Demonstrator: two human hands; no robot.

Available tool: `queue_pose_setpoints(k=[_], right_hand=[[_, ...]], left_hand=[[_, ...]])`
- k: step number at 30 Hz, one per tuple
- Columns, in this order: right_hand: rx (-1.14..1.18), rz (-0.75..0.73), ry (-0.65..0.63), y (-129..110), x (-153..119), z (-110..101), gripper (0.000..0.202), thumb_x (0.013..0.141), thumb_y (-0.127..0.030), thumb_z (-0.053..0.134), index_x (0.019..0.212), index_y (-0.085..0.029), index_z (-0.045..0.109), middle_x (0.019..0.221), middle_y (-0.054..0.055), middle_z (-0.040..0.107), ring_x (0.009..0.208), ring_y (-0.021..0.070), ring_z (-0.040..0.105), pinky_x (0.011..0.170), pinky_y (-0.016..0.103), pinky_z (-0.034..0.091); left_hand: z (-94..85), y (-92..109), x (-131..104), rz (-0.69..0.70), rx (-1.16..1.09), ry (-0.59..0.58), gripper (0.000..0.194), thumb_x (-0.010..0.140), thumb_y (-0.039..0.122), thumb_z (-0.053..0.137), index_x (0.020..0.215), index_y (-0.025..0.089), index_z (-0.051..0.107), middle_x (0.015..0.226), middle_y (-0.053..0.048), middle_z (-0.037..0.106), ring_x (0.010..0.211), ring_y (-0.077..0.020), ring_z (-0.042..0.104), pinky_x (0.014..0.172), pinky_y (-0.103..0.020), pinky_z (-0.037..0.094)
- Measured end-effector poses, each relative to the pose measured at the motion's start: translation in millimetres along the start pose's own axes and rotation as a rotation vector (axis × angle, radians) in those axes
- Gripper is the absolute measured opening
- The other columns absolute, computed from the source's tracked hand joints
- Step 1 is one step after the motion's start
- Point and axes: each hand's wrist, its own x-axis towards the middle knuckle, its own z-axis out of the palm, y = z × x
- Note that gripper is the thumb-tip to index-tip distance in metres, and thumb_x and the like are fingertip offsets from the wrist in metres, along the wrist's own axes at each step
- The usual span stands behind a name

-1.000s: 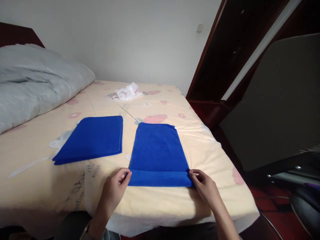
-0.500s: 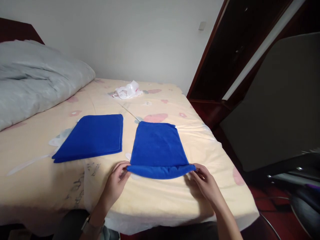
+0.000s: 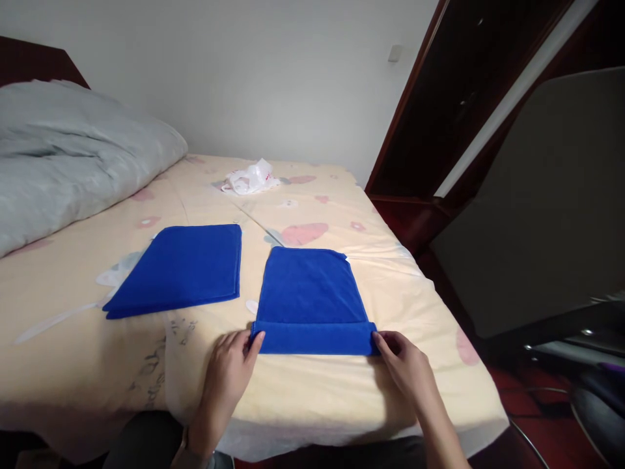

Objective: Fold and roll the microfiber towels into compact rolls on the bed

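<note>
A blue towel (image 3: 312, 286) lies on the bed in front of me, its near edge turned over into a flat, straight band. My left hand (image 3: 232, 365) pinches the left end of that band, thumb on top. At the band's right end, my right hand (image 3: 400, 361) grips the other corner between thumb and fingers. A small white tag shows at the towel's far right corner. To the left rests a second blue towel (image 3: 180, 270), folded flat, which neither hand touches.
The bed (image 3: 312, 404) has a cream sheet with pink and grey prints. A crumpled white plastic bag (image 3: 251, 177) sits toward the wall. A grey quilt (image 3: 88, 156) is heaped at the left. A dark grey panel (image 3: 541, 202) stands right of the bed.
The near band of the towel has gone from a curved, sagging roll to a flat, straight fold. The towel's far edge has slid slightly toward me. Both hands still hold its ends.
</note>
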Motion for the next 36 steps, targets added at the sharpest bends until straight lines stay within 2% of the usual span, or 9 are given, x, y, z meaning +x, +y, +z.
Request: queue_pose_setpoints(k=[4, 8, 12, 15, 17, 22, 27, 32, 36], right_hand=[[-0.110, 0.043, 0.033, -10, -3, 0, 0.046, 0.087, -0.067, 0.045, 0.074, -0.026, 0.061, 0.083, 0.004, 0.072, 0.080, 0.0268, 0.065, 0.070, 0.034, 0.044], [-0.150, 0.124, 0.054, -16, -2, 1, 0.051, 0.086, -0.071, 0.041, 0.067, -0.026, 0.055, 0.071, 0.003, 0.069, 0.073, 0.0261, 0.064, 0.065, 0.033, 0.041], [-0.088, 0.152, 0.050, -16, 3, 7, 0.046, 0.084, -0.072, 0.045, 0.087, -0.027, 0.057, 0.086, 0.004, 0.073, 0.083, 0.0280, 0.066, 0.070, 0.033, 0.043], [-0.053, 0.111, 0.043, -15, 6, 13, 0.045, 0.085, -0.067, 0.047, 0.108, -0.029, 0.049, 0.091, 0.004, 0.073, 0.083, 0.0277, 0.067, 0.070, 0.033, 0.044], [-0.029, 0.042, 0.042, -15, 5, 14, 0.041, 0.088, -0.062, 0.045, 0.112, -0.030, 0.045, 0.089, 0.002, 0.071, 0.078, 0.0254, 0.067, 0.068, 0.031, 0.043], [-0.001, -0.055, 0.073, -15, -3, 10, 0.030, 0.092, -0.056, 0.042, 0.100, -0.030, 0.052, 0.075, -0.002, 0.065, 0.062, 0.0201, 0.061, 0.062, 0.029, 0.042], [0.025, -0.003, 0.013, -4, 0, 7, 0.035, 0.087, -0.059, 0.050, 0.099, -0.028, 0.063, 0.088, 0.003, 0.073, 0.081, 0.0264, 0.068, 0.071, 0.034, 0.048], [0.472, 0.039, -0.168, 7, 2, -7, 0.048, 0.079, -0.048, 0.065, 0.119, -0.022, 0.065, 0.119, 0.007, 0.069, 0.112, 0.0284, 0.063, 0.092, 0.036, 0.052], [0.571, -0.050, -0.292, 13, 1, -11, 0.056, 0.076, -0.035, 0.072, 0.129, -0.024, 0.060, 0.118, 0.007, 0.068, 0.110, 0.0283, 0.064, 0.093, 0.039, 0.054]], left_hand=[[3.7, 8, -4, 0.022, 0.078, 0.012, 0.037, 0.094, 0.047, 0.047, 0.087, 0.019, 0.069, 0.086, -0.010, 0.068, 0.086, -0.0270, 0.064, 0.082, -0.040, 0.051], [4.8, 10, -4, -0.044, -0.144, 0.027, 0.036, 0.094, 0.049, 0.046, 0.098, 0.020, 0.068, 0.110, -0.011, 0.068, 0.102, -0.0257, 0.065, 0.091, -0.038, 0.052], [11.3, 4, -2, -0.212, -0.459, -0.046, 0.034, 0.091, 0.049, 0.051, 0.107, 0.021, 0.061, 0.110, -0.009, 0.070, 0.098, -0.0233, 0.069, 0.086, -0.035, 0.056], [21.3, -4, -1, -0.299, -0.617, 0.011, 0.040, 0.086, 0.049, 0.059, 0.112, 0.019, 0.055, 0.106, -0.010, 0.072, 0.097, -0.0237, 0.070, 0.083, -0.035, 0.057], [25.0, -8, 1, -0.317, -0.654, 0.054, 0.041, 0.084, 0.049, 0.062, 0.108, 0.018, 0.055, 0.105, -0.011, 0.072, 0.099, -0.0248, 0.069, 0.086, -0.036, 0.056], [14.8, -11, 1, -0.295, -0.635, -0.027, 0.033, 0.085, 0.051, 0.060, 0.093, 0.019, 0.060, 0.095, -0.009, 0.074, 0.094, -0.0249, 0.071, 0.082, -0.035, 0.057], [5.0, -11, -3, -0.309, -0.529, -0.090, 0.034, 0.085, 0.051, 0.058, 0.099, 0.019, 0.060, 0.092, -0.007, 0.070, 0.081, -0.0225, 0.071, 0.063, -0.030, 0.059], [-4.8, -21, 3, -0.125, -0.555, -0.061, 0.030, 0.092, 0.041, 0.047, 0.104, 0.021, 0.065, 0.113, -0.010, 0.066, 0.102, -0.0228, 0.067, 0.082, -0.033, 0.059], [-9.3, -29, 7, -0.053, -0.649, -0.182, 0.032, 0.086, 0.030, 0.051, 0.113, 0.022, 0.068, 0.123, -0.009, 0.065, 0.107, -0.0229, 0.067, 0.091, -0.035, 0.058]])
